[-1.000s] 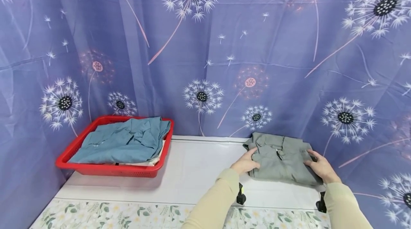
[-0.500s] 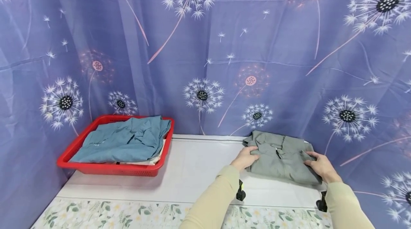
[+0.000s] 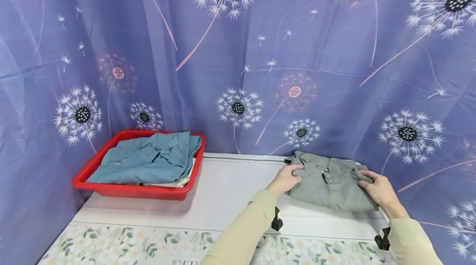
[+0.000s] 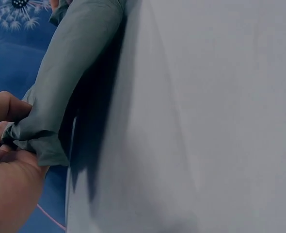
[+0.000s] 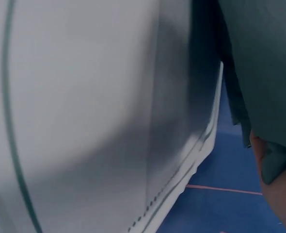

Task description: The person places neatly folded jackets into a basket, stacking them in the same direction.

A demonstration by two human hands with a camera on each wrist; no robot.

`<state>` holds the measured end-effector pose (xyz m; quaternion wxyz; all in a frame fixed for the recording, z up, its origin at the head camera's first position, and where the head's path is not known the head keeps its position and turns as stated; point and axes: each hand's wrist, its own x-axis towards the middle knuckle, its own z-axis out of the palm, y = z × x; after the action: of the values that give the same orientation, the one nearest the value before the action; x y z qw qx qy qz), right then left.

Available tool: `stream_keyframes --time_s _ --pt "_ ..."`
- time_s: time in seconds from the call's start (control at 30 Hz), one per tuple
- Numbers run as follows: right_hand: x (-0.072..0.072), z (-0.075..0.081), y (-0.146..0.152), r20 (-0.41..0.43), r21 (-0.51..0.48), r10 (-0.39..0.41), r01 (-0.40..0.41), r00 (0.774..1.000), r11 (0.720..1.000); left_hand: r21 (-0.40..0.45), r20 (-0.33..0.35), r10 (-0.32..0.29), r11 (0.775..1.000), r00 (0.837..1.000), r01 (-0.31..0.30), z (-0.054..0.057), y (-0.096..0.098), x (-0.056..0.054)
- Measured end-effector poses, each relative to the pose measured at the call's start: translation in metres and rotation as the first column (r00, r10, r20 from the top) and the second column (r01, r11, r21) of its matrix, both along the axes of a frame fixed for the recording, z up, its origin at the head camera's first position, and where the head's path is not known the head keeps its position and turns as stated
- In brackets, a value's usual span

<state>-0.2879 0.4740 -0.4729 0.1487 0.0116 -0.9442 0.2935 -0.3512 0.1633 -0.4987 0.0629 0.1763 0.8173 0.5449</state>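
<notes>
A folded grey-green collared shirt (image 3: 329, 186) is held between my two hands at the table's back right. My left hand (image 3: 286, 179) grips its left edge, thumb on top and fingers underneath. The left wrist view shows a bunched edge of the shirt (image 4: 60, 92) pinched in the left hand (image 4: 12, 179), with dark shadow below the cloth. At the opposite side my right hand (image 3: 381, 190) grips the shirt's right edge, thumb over the top. In the right wrist view, only part of the right hand (image 5: 281, 199) shows beneath the hanging cloth (image 5: 266, 63).
On the left stands a red plastic basket (image 3: 137, 190) with a folded blue shirt (image 3: 148, 159) over cream cloth. The white table covering (image 3: 227, 199) has a floral strip (image 3: 148, 242) in front. A purple dandelion curtain (image 3: 208, 91) hangs close behind and on both sides.
My left hand has moved slightly farther back along the shirt's left edge and taken hold of it. The shirt has shifted slightly with the hands; the basket stays put.
</notes>
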Motion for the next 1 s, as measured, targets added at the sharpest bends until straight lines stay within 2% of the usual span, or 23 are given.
stream_keyframes --time_s 0.17,0.33,0.43,0.57,0.7,0.87,1.0 --pt "0.011 0.006 -0.006 -0.055 0.018 -0.006 0.007 0.998 1.000 0.007 -0.003 -0.030 1.000 1.000 0.030 0.008 -0.004 0.006" --pt "0.023 0.017 -0.019 -0.093 0.007 -0.023 0.024 0.995 1.000 0.000 -0.064 -0.064 0.998 0.996 0.064 0.015 -0.018 0.009" --pt "0.029 0.025 -0.031 -0.107 -0.034 -0.028 0.024 0.994 0.999 0.019 -0.086 -0.079 0.997 0.993 0.081 0.019 -0.031 0.008" --pt "0.034 0.037 -0.052 -0.125 -0.086 -0.022 0.011 0.992 0.996 0.037 -0.109 -0.071 0.996 0.992 0.076 0.024 -0.052 0.007" --pt "0.036 0.044 -0.071 -0.178 -0.124 -0.033 0.011 0.983 0.992 0.040 -0.122 -0.071 0.996 0.990 0.076 0.028 -0.071 0.006" --pt "0.037 0.044 -0.096 -0.253 -0.187 -0.051 0.003 0.966 0.982 0.067 -0.158 -0.071 0.994 0.985 0.082 0.034 -0.095 0.007" --pt "0.037 0.047 -0.117 -0.319 -0.220 -0.068 -0.005 0.945 0.975 0.078 -0.174 -0.085 0.992 0.981 0.100 0.044 -0.117 0.011"
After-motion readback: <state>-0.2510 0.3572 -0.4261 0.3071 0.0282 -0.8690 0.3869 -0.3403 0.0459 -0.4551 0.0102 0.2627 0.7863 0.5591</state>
